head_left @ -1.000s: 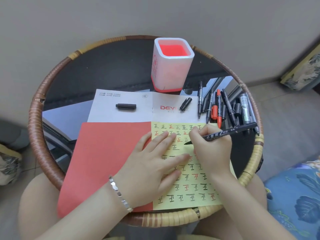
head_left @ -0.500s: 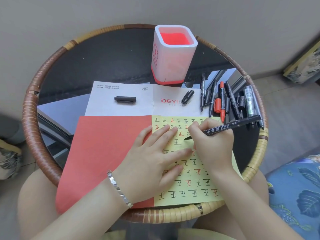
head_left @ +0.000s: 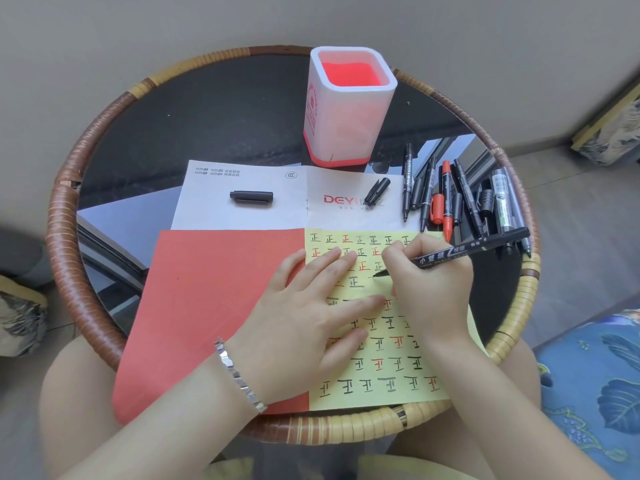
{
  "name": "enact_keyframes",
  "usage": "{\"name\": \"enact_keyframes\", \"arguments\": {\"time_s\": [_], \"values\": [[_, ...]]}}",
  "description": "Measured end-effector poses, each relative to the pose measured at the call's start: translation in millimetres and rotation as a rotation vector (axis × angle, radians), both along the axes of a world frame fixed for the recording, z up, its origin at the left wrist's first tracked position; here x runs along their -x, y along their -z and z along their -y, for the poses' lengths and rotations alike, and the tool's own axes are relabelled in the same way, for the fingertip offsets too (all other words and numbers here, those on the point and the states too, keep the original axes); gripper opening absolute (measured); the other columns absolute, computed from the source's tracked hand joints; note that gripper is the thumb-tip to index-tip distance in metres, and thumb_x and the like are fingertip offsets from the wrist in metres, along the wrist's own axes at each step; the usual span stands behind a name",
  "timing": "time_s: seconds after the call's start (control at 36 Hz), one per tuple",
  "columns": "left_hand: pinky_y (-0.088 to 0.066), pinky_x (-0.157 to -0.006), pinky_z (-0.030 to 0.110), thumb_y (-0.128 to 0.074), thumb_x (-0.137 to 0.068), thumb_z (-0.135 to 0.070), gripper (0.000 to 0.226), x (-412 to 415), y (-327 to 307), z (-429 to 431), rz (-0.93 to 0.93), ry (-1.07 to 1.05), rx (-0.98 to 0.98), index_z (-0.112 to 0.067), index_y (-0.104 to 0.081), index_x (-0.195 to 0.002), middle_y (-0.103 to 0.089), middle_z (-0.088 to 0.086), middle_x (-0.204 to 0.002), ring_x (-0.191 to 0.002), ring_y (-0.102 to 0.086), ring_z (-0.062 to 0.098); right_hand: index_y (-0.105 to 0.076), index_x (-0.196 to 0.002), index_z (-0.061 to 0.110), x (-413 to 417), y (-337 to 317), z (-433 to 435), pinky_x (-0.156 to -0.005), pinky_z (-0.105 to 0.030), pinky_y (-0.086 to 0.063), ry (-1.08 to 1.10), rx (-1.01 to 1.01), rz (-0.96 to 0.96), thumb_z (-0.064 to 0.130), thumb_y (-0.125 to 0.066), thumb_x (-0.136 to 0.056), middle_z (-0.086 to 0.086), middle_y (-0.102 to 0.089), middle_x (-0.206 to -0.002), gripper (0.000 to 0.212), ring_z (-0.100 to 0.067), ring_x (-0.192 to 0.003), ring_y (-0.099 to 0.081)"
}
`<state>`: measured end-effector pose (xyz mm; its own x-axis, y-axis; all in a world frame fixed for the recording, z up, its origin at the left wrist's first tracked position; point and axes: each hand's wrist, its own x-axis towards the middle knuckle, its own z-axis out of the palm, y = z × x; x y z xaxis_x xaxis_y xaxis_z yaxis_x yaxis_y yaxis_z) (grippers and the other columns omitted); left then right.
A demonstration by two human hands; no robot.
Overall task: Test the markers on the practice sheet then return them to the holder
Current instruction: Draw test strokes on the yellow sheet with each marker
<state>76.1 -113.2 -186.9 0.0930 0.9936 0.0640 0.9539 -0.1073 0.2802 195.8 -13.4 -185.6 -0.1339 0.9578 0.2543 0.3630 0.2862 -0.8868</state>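
A yellow practice sheet (head_left: 388, 368) with rows of black and red characters lies at the table's front right. My right hand (head_left: 429, 285) grips a black marker (head_left: 464, 252), its tip touching the sheet's upper part. My left hand (head_left: 304, 320) lies flat with fingers spread, pressing the sheet down. The white holder with a red inside (head_left: 349, 109) stands at the back, nothing visible in it. Several black and red markers (head_left: 453, 199) lie in a heap at the right. Two black caps (head_left: 251, 197) (head_left: 377, 190) rest on the white paper.
A red sheet (head_left: 214, 306) lies left of the yellow one, overlapping a white printed paper (head_left: 242, 216). The round dark glass table has a woven rattan rim (head_left: 69, 258). A blue patterned cushion (head_left: 595, 386) sits at the right, and a wall rises behind.
My right hand has shifted the marker tip slightly across the sheet while writing. My left hand stays flat on the sheet. The camera view moved a little.
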Motion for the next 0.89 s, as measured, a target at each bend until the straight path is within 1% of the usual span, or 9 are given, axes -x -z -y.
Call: {"name": "enact_keyframes", "arguments": {"time_s": [0.06,0.17,0.25,0.31,0.39,0.61,0.72,0.83,0.89], "values": [[-0.018,-0.103,0.044,-0.035,-0.086,-0.046,0.038,-0.1,0.1,-0.1,0.002,-0.001,-0.002,-0.041,-0.054,-0.118,-0.046,0.01,-0.14,-0.13,-0.041,0.025,-0.044,-0.046,0.0,-0.2,-0.1,-0.1,-0.051,-0.016,-0.034,-0.005,0.006,-0.007,0.005,-0.061,-0.075,-0.01,-0.044,-0.041,0.034,-0.011,-0.044,-0.038],[-0.018,-0.103,0.044,-0.035,-0.086,-0.046,0.038,-0.5,0.0,-0.1,0.004,-0.004,-0.004,-0.042,-0.054,-0.118,-0.046,0.009,-0.139,-0.129,-0.041,0.024,-0.045,-0.044,0.003,-0.1,0.4,0.9,-0.05,-0.012,-0.034,-0.028,-0.007,0.013,0.007,-0.059,-0.073,0.001,-0.042,-0.036,0.033,-0.009,-0.043,-0.04],[-0.018,-0.103,0.044,-0.035,-0.086,-0.046,0.038,-0.6,-0.1,-0.3,-0.001,-0.004,-0.001,-0.042,-0.055,-0.118,-0.046,0.01,-0.139,-0.13,-0.041,0.025,-0.041,-0.042,0.002,0.1,-0.3,0.8,-0.049,-0.01,-0.032,-0.027,0.009,0.006,0.001,-0.06,-0.071,0.003,-0.037,-0.036,0.035,-0.007,-0.042,-0.038],[-0.018,-0.103,0.044,-0.035,-0.086,-0.046,0.039,-0.7,-0.2,-0.3,-0.001,-0.004,-0.002,-0.041,-0.054,-0.119,-0.046,0.01,-0.14,-0.13,-0.041,0.025,-0.04,-0.043,-0.003,0.3,-1.5,1.1,-0.048,-0.01,-0.031,-0.033,0.011,0.002,-0.003,-0.06,-0.07,0.005,-0.033,-0.037,0.034,-0.006,-0.042,-0.036],[-0.017,-0.104,0.044,-0.035,-0.086,-0.046,0.039,-0.5,-0.1,-0.1,-0.002,-0.003,-0.001,-0.042,-0.054,-0.119,-0.045,0.01,-0.14,-0.13,-0.04,0.025,-0.039,-0.044,-0.006,1.5,-2.5,1.3,-0.048,-0.01,-0.031,-0.034,0.015,-0.002,-0.004,-0.06,-0.069,0.001,-0.032,-0.039,0.033,-0.006,-0.041,-0.035],[-0.018,-0.103,0.044,-0.035,-0.086,-0.046,0.038,-0.4,0.2,-0.3,0.002,-0.002,-0.001,-0.042,-0.054,-0.119,-0.045,0.009,-0.14,-0.13,-0.04,0.025,-0.039,-0.042,0.001,1.2,-1.1,1.0,-0.048,-0.009,-0.03,-0.021,-0.007,-0.009,-0.003,-0.06,-0.071,0.004,-0.034,-0.036,0.036,-0.006,-0.041,-0.034],[-0.018,-0.103,0.044,-0.035,-0.086,-0.047,0.039,-0.1,0.1,-0.4,0.001,-0.002,0.002,-0.042,-0.054,-0.119,-0.045,0.009,-0.14,-0.131,-0.04,0.025,-0.038,-0.042,0.001,0.4,-0.7,0.1,-0.047,-0.01,-0.029,-0.02,-0.007,-0.022,-0.004,-0.059,-0.07,0.003,-0.035,-0.039,0.035,-0.006,-0.04,-0.033],[-0.017,-0.104,0.044,-0.035,-0.086,-0.047,0.038,0.0,0.3,-0.3,0.0,-0.001,0.0,-0.042,-0.054,-0.119,-0.045,0.009,-0.14,-0.13,-0.039,0.024,-0.038,-0.041,0.008,-0.1,0.1,-1.3,-0.049,-0.01,-0.031,-0.042,0.005,-0.029,-0.003,-0.06,-0.071,0.006,-0.036,-0.035,0.039,-0.005,-0.04,-0.035],[-0.017,-0.104,0.044,-0.035,-0.086,-0.046,0.039,0.0,0.3,-0.4,-0.004,-0.001,0.001,-0.042,-0.054,-0.119,-0.045,0.009,-0.14,-0.13,-0.039,0.025,-0.039,-0.042,0.003,0.2,0.1,-0.8,-0.049,-0.01,-0.032,-0.049,0.009,-0.019,-0.001,-0.06,-0.072,0.005,-0.037,-0.036,0.037,-0.004,-0.04,-0.036]]}}
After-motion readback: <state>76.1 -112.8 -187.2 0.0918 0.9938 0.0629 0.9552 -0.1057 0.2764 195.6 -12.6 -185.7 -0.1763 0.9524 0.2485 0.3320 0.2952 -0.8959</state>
